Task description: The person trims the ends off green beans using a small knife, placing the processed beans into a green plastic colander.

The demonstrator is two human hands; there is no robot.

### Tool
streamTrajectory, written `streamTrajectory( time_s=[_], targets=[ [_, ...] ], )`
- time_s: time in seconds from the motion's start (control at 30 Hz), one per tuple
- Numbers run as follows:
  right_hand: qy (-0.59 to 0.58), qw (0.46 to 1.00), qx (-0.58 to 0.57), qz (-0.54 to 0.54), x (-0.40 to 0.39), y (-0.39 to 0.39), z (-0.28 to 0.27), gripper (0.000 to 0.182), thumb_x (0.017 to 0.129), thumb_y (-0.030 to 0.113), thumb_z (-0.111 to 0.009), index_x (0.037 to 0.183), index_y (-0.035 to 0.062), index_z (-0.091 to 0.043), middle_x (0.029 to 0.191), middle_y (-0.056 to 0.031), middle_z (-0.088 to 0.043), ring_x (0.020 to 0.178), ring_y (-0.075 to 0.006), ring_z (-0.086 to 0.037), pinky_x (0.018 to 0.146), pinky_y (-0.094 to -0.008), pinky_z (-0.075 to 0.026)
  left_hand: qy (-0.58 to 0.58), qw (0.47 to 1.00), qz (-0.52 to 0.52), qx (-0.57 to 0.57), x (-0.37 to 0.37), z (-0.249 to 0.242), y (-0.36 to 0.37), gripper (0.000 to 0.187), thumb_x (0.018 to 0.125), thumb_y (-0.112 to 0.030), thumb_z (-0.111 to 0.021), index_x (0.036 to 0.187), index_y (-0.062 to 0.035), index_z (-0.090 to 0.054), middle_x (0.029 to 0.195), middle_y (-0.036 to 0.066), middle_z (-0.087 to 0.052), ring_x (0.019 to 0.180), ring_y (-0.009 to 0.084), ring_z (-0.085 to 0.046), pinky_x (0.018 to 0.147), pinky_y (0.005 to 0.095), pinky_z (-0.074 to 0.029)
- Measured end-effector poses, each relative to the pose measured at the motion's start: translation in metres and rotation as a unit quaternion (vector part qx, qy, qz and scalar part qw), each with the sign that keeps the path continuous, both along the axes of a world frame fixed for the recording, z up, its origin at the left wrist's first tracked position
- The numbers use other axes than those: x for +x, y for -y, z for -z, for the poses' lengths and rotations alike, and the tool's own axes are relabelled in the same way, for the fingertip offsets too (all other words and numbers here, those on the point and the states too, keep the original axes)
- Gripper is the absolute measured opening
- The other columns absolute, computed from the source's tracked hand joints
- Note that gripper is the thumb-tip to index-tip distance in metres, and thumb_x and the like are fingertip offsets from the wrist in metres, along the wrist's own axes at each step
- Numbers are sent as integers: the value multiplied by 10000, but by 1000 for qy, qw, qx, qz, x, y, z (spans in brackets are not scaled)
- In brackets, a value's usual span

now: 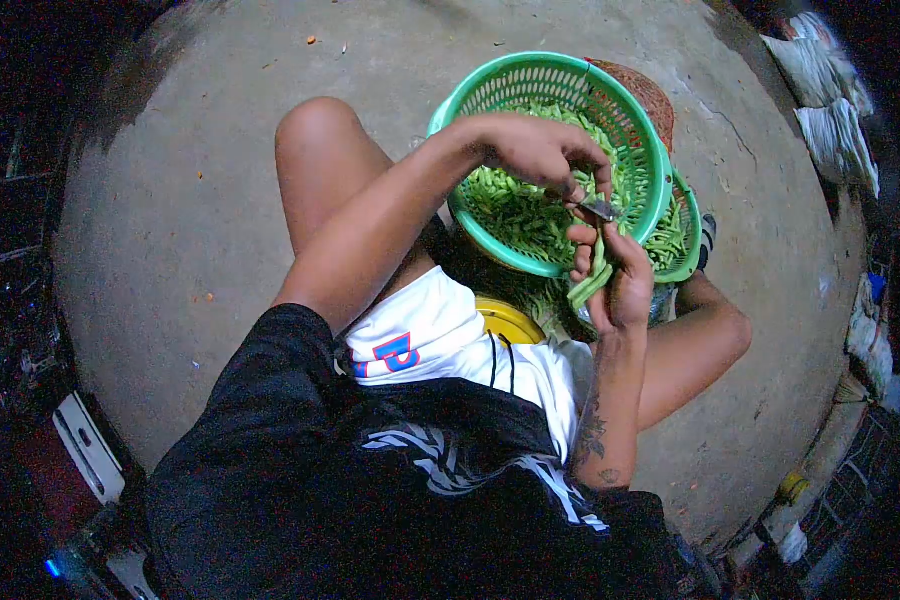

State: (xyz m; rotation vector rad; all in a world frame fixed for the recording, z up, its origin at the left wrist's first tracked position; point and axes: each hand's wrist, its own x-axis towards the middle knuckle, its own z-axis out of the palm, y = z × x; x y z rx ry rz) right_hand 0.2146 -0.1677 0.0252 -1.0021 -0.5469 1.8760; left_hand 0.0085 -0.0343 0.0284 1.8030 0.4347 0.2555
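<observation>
Pods, long and bright green — left hand pinched closed on a small blade, right hand curled around them.

Slanting green pods, small dark blade at their upper end, cut pieces in green basket

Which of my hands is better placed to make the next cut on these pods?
Left, most likely: your left hand grips the small blade, while your right hand is busy holding the green pods.
</observation>
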Motion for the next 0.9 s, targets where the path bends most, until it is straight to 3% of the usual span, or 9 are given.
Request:
streamTrajectory(
  time_s=[0.13, 0.23, 0.33, 0.53, 0.6, 0.67, 0.73, 0.77, 0.9],
  targets=[
    [40, 999, -24, 9, -5, 2, -12, 393, 1057, 295, -527, 1204, -59, -611, 892, -109, -708, 573, -76, -549, 480, -226, -497, 11, 999, -38, 34, -7, -2, -1, 382, 873, -76, -691, 1247, -15, -639, 1138, 70, -682, 1011, 166, -613, 910, 333, -500],
    [37, 999, -27, -17, 8, 8, -7, 353, 1041, 276, -582, 1173, -49, -627, 867, -86, -697, 544, -38, -471, 450, -185, -393, 7, 990, -101, -97, -13, -2, -3, 400, 887, -84, -702, 1278, -39, -628, 1076, 53, -664, 997, 165, -582, 914, 355, -480],
    [58, 998, -34, 15, 9, 11, -1, 306, 1028, 233, -618, 1159, -43, -636, 834, -58, -669, 524, -16, -398, 444, -168, -308, -7, 993, -116, -17, -8, 2, -1, 398, 885, -100, -705, 1271, -38, -631, 1075, 52, -666, 1001, 158, -579, 915, 348, -478],
    [28, 999, -19, 41, 12, 13, 1, 273, 1026, 222, -625, 1130, -30, -648, 813, -26, -636, 507, -11, -378, 431, -171, -303, 38, 996, -84, 3, -7, 0, -2, 390, 880, -130, -716, 1248, -31, -634, 1079, 50, -677, 1025, 166, -609, 913, 328, -491],
    [32, 999, -16, 39, 16, 14, 0, 273, 1027, 223, -625, 1130, -29, -648, 813, -23, -633, 507, -12, -375, 432, -172, -301, 51, 980, -161, -103, -20, 2, -10, 360, 874, -74, -703, 1224, -28, -638, 1120, 54, -677, 994, 127, -628, 825, 306, -537],
    [36, 999, -12, 37, 17, 14, 0, 272, 1027, 223, -625, 1130, -28, -648, 813, -19, -631, 508, -13, -372, 432, -173, -298, 46, 983, -158, -80, -24, 6, -19, 377, 872, -70, -713, 1241, -44, -638, 1141, 51, -672, 998, 129, -627, 834, 309, -537],
    [45, 998, -23, 42, 15, 13, 2, 275, 1027, 225, -624, 1131, -28, -648, 811, -13, -620, 508, -15, -365, 434, -174, -292, 6, 988, -133, -83, -13, 0, -8, 397, 868, -91, -733, 1251, -53, -634, 1139, 44, -666, 1020, 127, -616, 868, 314, -522],
    [44, 998, -24, 43, 13, 12, 2, 275, 1027, 225, -624, 1131, -28, -648, 811, -13, -620, 508, -15, -365, 434, -174, -292, 16, 993, -116, 9, -4, 11, -5, 420, 858, -102, -750, 1259, -56, -634, 1136, 45, -669, 1055, 142, -604, 917, 328, -496],
    [63, 997, -24, 33, 12, 12, 2, 280, 1028, 229, -625, 1138, -27, -648, 808, -8, -609, 510, -16, -361, 434, -174, -287, 2, 998, -53, -27, 3, 0, 2, 411, 842, -106, -753, 1233, -43, -642, 1109, 57, -678, 1069, 160, -609, 929, 337, -488]
  ],
)
